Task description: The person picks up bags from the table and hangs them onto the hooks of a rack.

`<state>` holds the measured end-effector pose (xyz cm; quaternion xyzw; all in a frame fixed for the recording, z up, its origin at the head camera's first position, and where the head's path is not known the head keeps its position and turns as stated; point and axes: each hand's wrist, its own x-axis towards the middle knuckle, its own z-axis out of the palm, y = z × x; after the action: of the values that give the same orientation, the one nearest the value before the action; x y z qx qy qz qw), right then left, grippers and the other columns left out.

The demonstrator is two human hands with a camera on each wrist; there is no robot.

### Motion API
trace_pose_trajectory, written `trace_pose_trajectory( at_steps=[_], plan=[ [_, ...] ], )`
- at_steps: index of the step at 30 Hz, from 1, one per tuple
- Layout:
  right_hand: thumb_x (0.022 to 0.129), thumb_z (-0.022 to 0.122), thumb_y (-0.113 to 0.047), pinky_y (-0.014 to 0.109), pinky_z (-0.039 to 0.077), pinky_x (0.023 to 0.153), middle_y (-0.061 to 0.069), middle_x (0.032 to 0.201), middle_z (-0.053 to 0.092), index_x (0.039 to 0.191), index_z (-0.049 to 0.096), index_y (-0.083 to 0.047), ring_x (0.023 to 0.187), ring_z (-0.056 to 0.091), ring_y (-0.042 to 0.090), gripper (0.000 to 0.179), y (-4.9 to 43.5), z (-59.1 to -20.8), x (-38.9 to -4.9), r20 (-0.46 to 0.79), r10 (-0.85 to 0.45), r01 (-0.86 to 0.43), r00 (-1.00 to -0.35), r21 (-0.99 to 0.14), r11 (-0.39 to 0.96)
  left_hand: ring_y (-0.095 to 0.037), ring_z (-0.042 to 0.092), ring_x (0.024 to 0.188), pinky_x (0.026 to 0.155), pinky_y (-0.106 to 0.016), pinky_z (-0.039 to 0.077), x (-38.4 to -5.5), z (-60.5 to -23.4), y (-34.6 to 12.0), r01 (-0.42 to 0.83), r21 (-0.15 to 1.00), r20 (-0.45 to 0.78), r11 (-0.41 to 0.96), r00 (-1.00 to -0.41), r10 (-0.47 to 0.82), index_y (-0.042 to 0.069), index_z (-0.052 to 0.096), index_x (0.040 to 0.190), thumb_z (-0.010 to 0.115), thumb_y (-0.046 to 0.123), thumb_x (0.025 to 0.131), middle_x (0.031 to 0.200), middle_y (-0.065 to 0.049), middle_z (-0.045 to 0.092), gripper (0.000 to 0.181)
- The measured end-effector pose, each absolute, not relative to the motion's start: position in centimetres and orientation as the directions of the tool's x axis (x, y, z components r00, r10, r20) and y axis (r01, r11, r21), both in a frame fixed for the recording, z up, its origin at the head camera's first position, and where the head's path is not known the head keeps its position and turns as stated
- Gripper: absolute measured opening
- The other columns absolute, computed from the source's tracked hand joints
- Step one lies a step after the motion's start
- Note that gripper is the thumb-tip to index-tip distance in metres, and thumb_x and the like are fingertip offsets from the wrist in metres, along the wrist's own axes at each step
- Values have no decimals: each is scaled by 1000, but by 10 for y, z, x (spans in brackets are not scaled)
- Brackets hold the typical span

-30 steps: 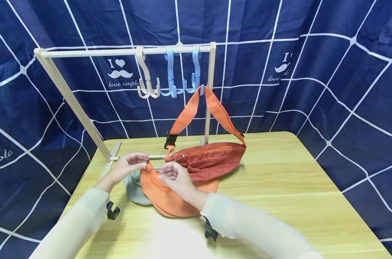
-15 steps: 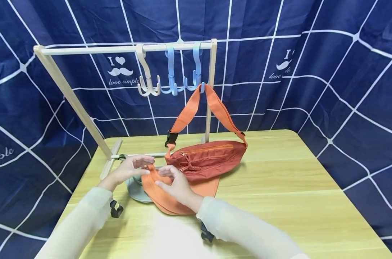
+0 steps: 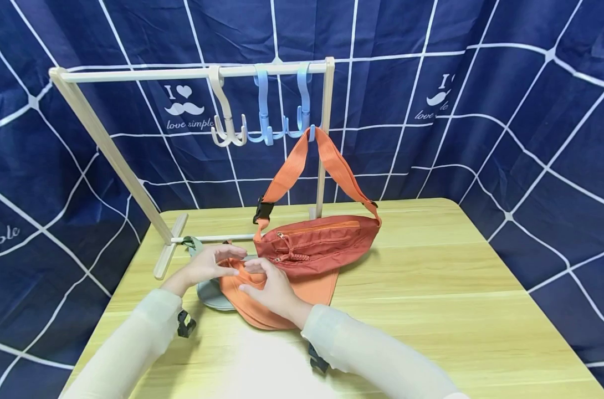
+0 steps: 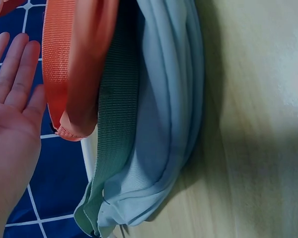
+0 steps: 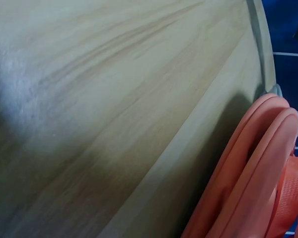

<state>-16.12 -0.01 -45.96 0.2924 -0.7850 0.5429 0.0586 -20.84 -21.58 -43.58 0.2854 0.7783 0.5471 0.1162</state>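
Note:
An orange waist bag [image 3: 259, 318] lies on the table, its front edge curving toward me. My left hand [image 3: 207, 265] hovers over its left end with fingers extended, beside the orange webbing strap [image 4: 57, 64] in the left wrist view. Facing it, my right hand [image 3: 274, 291] is over the orange bag, thumb and fingers apart, holding nothing. Partly under the orange bag lies a pale blue-grey waist bag [image 3: 214, 301] with a green webbing strap [image 4: 116, 109]. Behind my right hand a dark red waist bag [image 3: 327, 235] overlaps the orange one.
A wooden rack [image 3: 147, 76] stands at the back left. From its bar hang a white hook [image 3: 225, 108] and two blue hooks, the left one [image 3: 264, 102] and the right one [image 3: 303, 100]. The red bag's orange strap [image 3: 292, 169] loops over the right blue hook.
My left hand has let go of the orange bag's left end and moved slightly right. My right hand's fingers have spread apart. The green strap's end now shows behind my left hand.

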Motion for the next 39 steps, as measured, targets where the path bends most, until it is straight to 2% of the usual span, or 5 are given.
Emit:
trace_pose_trajectory(
  at_steps=[9, 15, 19, 23, 39],
  plan=[
    [80, 78, -15, 28, 44, 92, 9, 113, 64, 120, 55, -6, 105, 60, 17, 47, 3, -465, -166, 418, -395, -539, -818, -798, 271, -41, 59, 100, 80, -46, 50, -208, -446, -218, 399, 879, 163, 262, -767, 620, -11, 56, 119, 76, 0, 77, 113, -26, 62, 48],
    [80, 78, -15, 28, 47, 88, 10, 110, 65, 122, 55, -6, 98, 63, 19, 49, 4, -468, -169, 386, -394, -512, -834, -808, 292, -35, 62, 94, 78, -43, 51, -206, -449, -218, 410, 853, 147, 323, -782, 605, -10, 60, 115, 77, 3, 78, 104, -22, 65, 43],
    [80, 78, -13, 22, 47, 84, 8, 109, 64, 123, 55, -5, 94, 63, 16, 50, 3, -468, -171, 332, -400, -469, -854, -824, 318, -29, 62, 90, 74, -36, 50, -204, -449, -215, 393, 840, 115, 373, -802, 587, -5, 64, 110, 78, 5, 78, 98, -15, 68, 36],
    [79, 78, -11, 19, 47, 82, 7, 107, 65, 122, 56, -4, 91, 63, 14, 49, 2, -467, -172, 298, -405, -449, -865, -821, 353, -32, 62, 87, 69, -29, 49, -202, -450, -213, 392, 842, 120, 370, -805, 580, -5, 66, 107, 77, 1, 77, 94, -16, 68, 32],
    [76, 74, 6, 18, 49, 72, 2, 92, 66, 107, 62, -5, 80, 63, 9, 35, -1, -466, -175, 226, -398, -398, -889, -812, 427, -18, 61, 80, 67, -26, 48, -204, -454, -210, 390, 813, 85, 432, -814, 574, -5, 65, 111, 78, 2, 76, 91, -9, 67, 37]
  ],
)
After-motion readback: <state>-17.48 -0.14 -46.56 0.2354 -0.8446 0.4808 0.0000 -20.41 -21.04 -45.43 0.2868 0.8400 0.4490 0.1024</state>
